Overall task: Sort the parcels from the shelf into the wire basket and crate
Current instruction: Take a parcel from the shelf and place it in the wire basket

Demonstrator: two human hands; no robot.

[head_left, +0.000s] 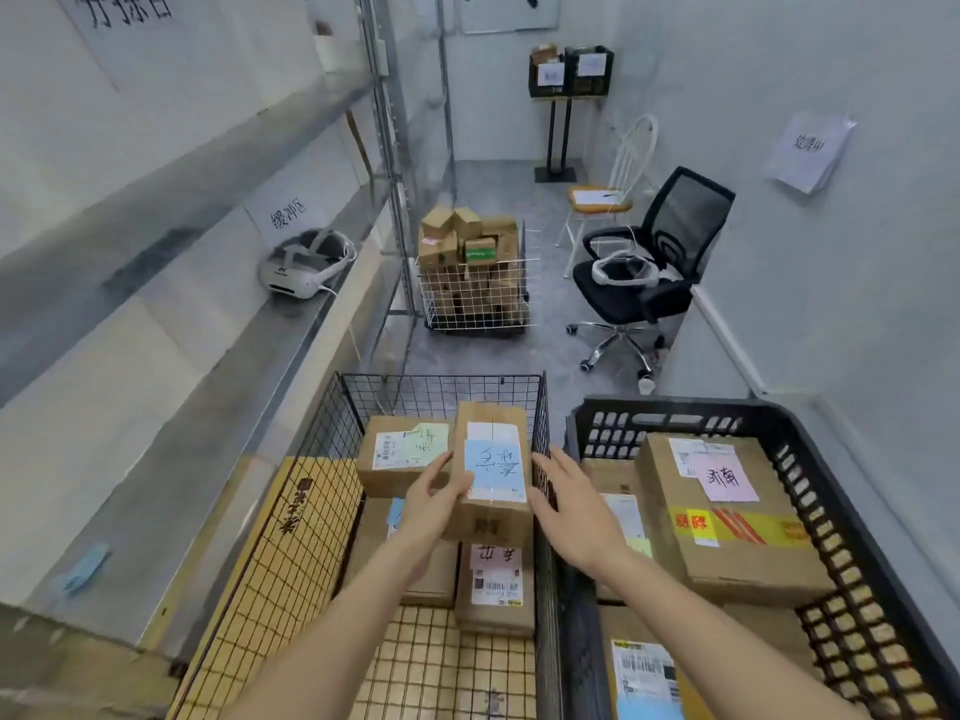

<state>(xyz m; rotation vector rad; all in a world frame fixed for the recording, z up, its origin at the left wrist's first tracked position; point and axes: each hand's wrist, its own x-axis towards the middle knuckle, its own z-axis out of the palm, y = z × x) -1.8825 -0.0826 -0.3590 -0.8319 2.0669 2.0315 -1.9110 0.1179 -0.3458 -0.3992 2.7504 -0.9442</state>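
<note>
Left hand (434, 498) clamped on the left flank of a tall brown parcel (493, 472), thumb laid across the blue label's lower left corner, fingers wrapped below. Right hand (569, 504) flat and spread, fingers apart, just beside the parcel's right edge; contact with the box not certain. Parcel held upright between both hands, above the black wire basket (332, 428), its far end over the basket's back row.

Just left of the left hand, touching the held parcel's side: a box with a green note (402, 449). Directly under the hands: a box with a pink note (496, 584), and another brown box (374, 532) partly hidden by the left forearm.

Right of the right hand: black plastic crate (841, 517), holding a large box with pink note and yellow tape (727, 517), more parcels below it.

Far beyond the hands: white wire cart (475, 298) heaped with boxes, black office chair (654, 267). Far left of the left hand: metal shelf (291, 330) with a white headset (306, 267)
</note>
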